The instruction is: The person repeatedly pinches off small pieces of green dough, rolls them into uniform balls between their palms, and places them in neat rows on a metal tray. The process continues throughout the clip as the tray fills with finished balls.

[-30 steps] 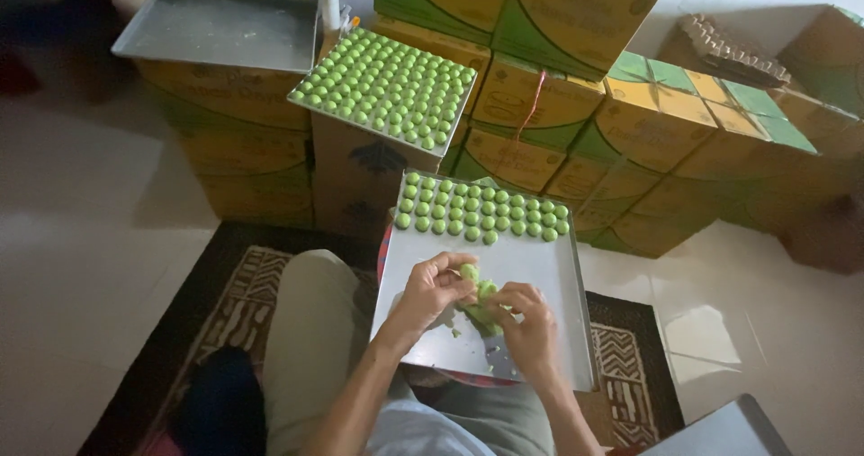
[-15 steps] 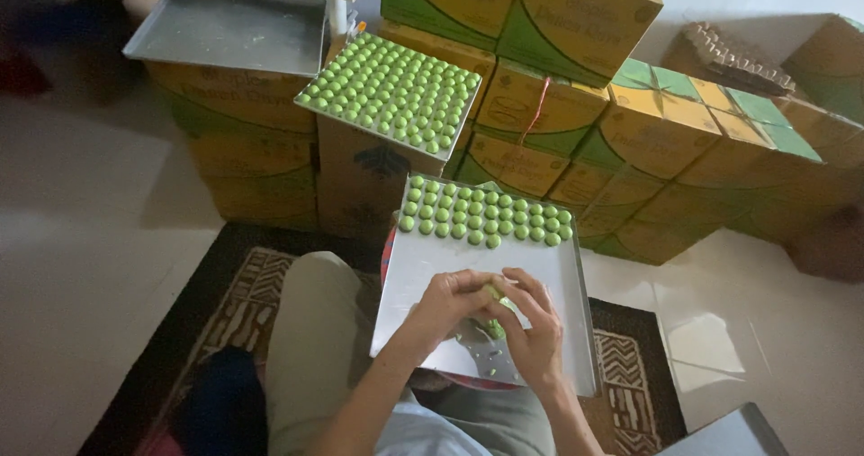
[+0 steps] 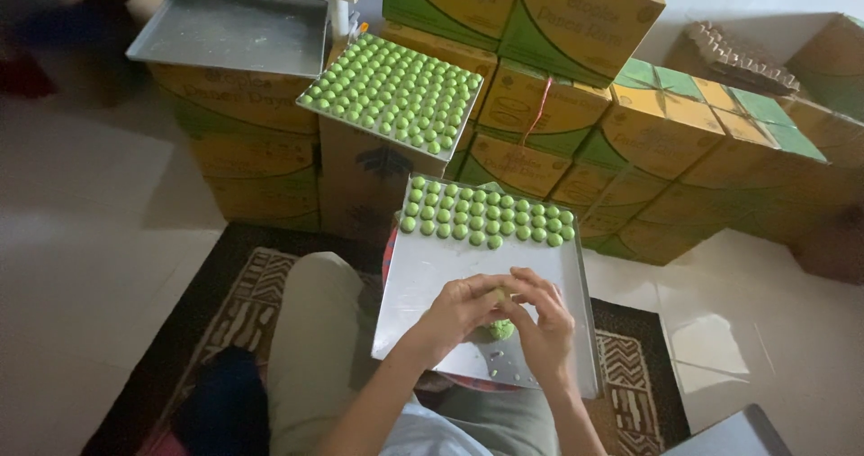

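Observation:
A metal tray (image 3: 432, 276) lies across my lap, its far end filled with rows of small green dough balls (image 3: 486, 217). My left hand (image 3: 459, 310) and my right hand (image 3: 544, 316) meet over the near half of the tray, fingertips pinched together on a small piece of green dough (image 3: 498, 296). Just beneath them a larger lump of green dough (image 3: 498, 330) rests on the tray.
A second tray full of green balls (image 3: 396, 91) rests on stacked yellow-green cardboard boxes (image 3: 576, 24) ahead. An empty metal tray (image 3: 229, 28) lies on boxes at the left. A patterned rug (image 3: 238, 298) covers the floor under my legs. A grey corner (image 3: 733, 433) shows at bottom right.
My hands have shifted slightly down the tray and stay together working the dough. The view has tilted a little; the trays have not moved.

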